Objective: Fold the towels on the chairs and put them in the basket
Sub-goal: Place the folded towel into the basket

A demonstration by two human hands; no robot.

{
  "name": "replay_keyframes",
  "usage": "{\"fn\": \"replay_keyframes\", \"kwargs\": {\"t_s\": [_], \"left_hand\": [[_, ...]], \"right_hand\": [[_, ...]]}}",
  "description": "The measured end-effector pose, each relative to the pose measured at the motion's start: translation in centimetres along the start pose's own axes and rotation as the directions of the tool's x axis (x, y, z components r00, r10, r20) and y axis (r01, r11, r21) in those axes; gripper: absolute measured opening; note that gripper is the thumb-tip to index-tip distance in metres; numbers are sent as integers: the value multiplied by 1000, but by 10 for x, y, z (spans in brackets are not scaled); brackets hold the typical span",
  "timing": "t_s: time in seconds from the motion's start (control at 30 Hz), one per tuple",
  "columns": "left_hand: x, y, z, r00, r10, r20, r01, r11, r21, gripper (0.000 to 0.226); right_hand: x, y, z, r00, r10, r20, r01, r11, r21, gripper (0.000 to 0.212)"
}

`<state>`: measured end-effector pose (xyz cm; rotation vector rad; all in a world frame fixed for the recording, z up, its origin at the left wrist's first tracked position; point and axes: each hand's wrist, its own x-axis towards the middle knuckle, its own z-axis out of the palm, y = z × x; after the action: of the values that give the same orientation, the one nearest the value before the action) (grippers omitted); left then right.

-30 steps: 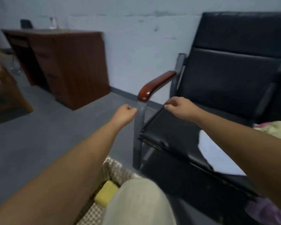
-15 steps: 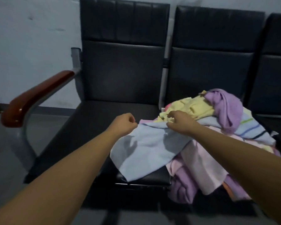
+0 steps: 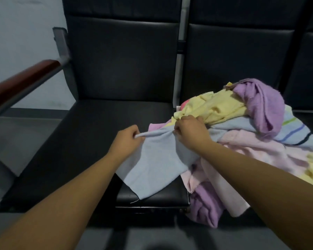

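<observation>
In the middle of the frame, the left hand (image 3: pixel 127 139) and right hand (image 3: pixel 190 131) each pinch the top edge of the blue towel (image 3: pixel 157 168), beside the towel pile (image 3: pixel 251 123) on the black chairs (image 3: pixel 98 132).

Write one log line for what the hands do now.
left hand: pinches blue towel edge | right hand: pinches same edge | towel pile: on chair

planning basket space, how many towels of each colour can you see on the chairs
blue towel: 1, in the grip of the left hand and right hand
striped towel: 1
yellow towel: at least 1
purple towel: at least 1
pink towel: at least 1
total: at least 5; the pile is too tangled for an exact count
</observation>
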<state>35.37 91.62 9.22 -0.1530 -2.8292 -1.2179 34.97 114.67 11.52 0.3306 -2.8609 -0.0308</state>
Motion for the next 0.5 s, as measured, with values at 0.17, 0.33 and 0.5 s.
{"fn": "replay_keyframes", "kwargs": {"t_s": [0.17, 0.33, 0.5], "left_hand": [[-1, 32, -62, 979, -63, -192, -12, 930, -367, 26], [-26, 34, -103, 972, -84, -220, -38, 867, -496, 35], [-55, 28, -118, 982, -86, -166, 17, 926, -377, 21]], "right_hand": [[6, -13, -39, 987, -5, -163, 16, 998, 65, 23], [-8, -21, -73, 989, 36, -141, -58, 986, -155, 18], [0, -57, -133, 973, 8, -231, -10, 1000, -8, 16]]}}
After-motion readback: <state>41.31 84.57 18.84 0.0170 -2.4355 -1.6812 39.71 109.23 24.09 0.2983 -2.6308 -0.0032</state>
